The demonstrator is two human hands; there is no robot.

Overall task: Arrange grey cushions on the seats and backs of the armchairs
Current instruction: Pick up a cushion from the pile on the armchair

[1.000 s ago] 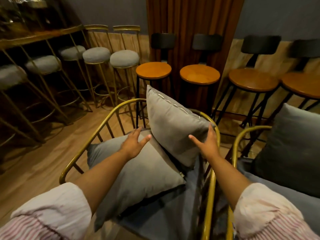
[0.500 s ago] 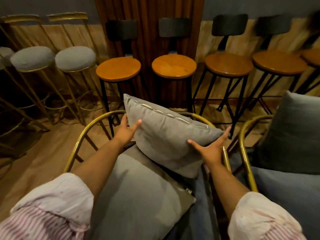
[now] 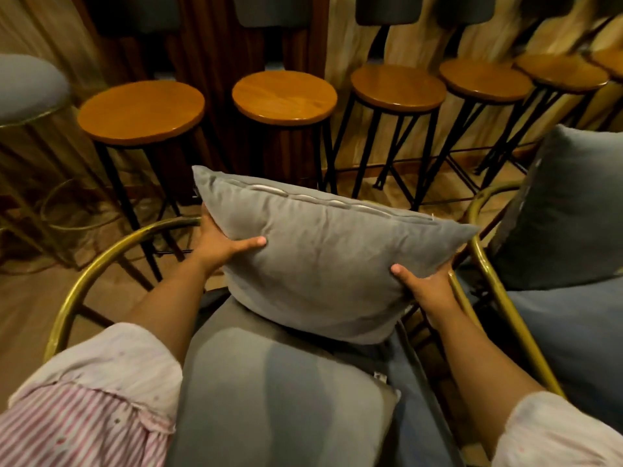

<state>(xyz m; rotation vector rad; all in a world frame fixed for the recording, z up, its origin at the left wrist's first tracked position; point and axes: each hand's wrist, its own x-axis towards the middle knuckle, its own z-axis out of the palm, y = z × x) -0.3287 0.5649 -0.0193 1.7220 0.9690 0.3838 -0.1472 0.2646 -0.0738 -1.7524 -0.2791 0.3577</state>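
A grey back cushion point(image 3: 323, 251) stands upright at the back of the gold-framed armchair point(image 3: 97, 264), its zip edge on top. My left hand point(image 3: 219, 246) grips its left side, thumb across the front. My right hand point(image 3: 426, 284) grips its lower right corner. A second grey cushion point(image 3: 276, 392) lies flat on the seat below it, its far end tucked under the upright one. To the right, another gold-framed armchair point(image 3: 505, 298) holds a dark grey cushion point(image 3: 569, 210) against its back and a blue-grey seat pad point(image 3: 580, 325).
A row of several wooden-topped bar stools point(image 3: 285, 96) on black legs stands close behind the armchairs. A grey padded stool point(image 3: 27, 85) on a gold frame is at the far left. Wooden floor shows left of the armchair.
Both hands went from touching the cushions with spread fingers to gripping the upright cushion at its two sides. The cushion now stands squarer against the chair back. The view has shifted right and closer.
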